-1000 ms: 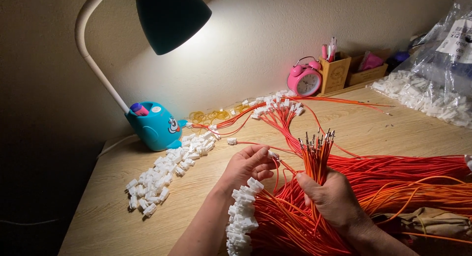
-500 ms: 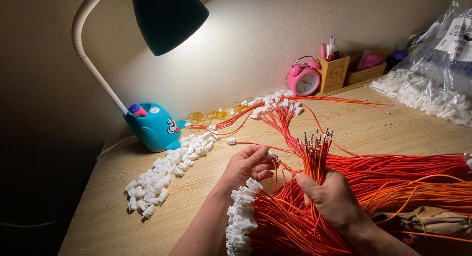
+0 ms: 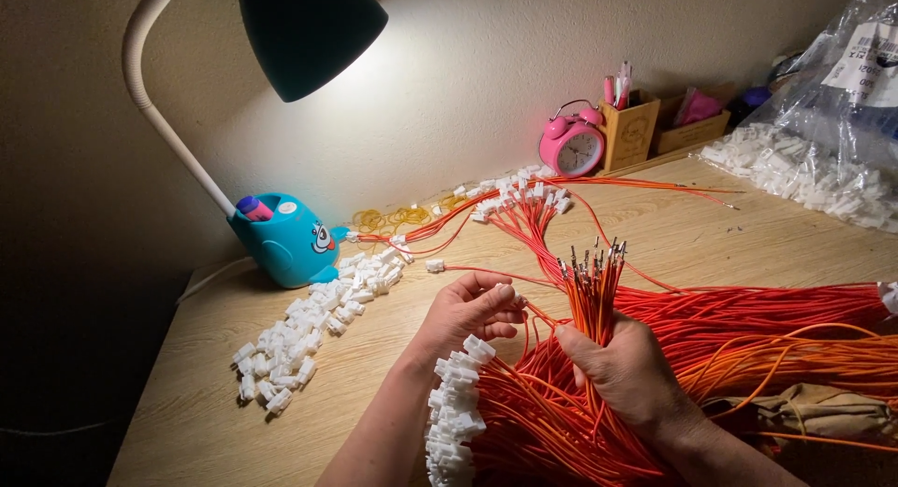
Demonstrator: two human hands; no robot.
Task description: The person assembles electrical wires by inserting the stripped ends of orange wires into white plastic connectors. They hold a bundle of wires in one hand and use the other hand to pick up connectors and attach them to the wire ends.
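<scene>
My right hand (image 3: 625, 367) grips an upright bundle of orange wires (image 3: 592, 293) whose bare metal tips point up. My left hand (image 3: 468, 311) is just left of it, fingers curled and pinching a small white connector with an orange wire at the fingertips. Below the left hand lies a row of orange wires fitted with white connectors (image 3: 456, 401). A pile of loose white connectors (image 3: 313, 323) lies on the wooden desk (image 3: 730, 230) to the left.
A teal desk lamp (image 3: 281, 239) stands at back left, its shade overhead. More finished wires (image 3: 519, 197) fan out at the back. A pink alarm clock (image 3: 572, 143), a wooden pen holder (image 3: 629, 124) and a plastic bag of connectors (image 3: 823, 159) are along the wall.
Both hands stay nearly where they were; the left fingers have shifted slightly at the connector. The camera view has drifted a little.
</scene>
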